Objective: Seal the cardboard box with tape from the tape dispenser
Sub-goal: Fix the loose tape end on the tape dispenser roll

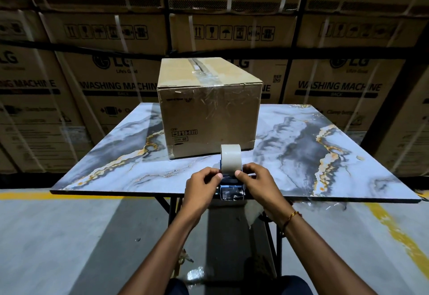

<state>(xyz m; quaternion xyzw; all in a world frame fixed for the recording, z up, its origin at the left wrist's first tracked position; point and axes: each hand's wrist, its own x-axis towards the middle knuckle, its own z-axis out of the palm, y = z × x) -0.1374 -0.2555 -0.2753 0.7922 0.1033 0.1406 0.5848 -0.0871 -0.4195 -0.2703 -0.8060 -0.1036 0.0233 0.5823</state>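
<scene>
Blue tape dispenser [231,180] pinched btwn both hands, left [202,186] & right [259,184].

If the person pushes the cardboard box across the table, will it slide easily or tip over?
The box would probably slide rather than tip: it sits flat and runs long from front to back. The marble-look table seems smooth and glossy, so friction is likely low. Its weight cannot be told; the flaps are closed and taped, hiding any contents.

Brown cardboard box [210,106] upright, flaps taped; tape dispenser [231,174] just before it.
</scene>
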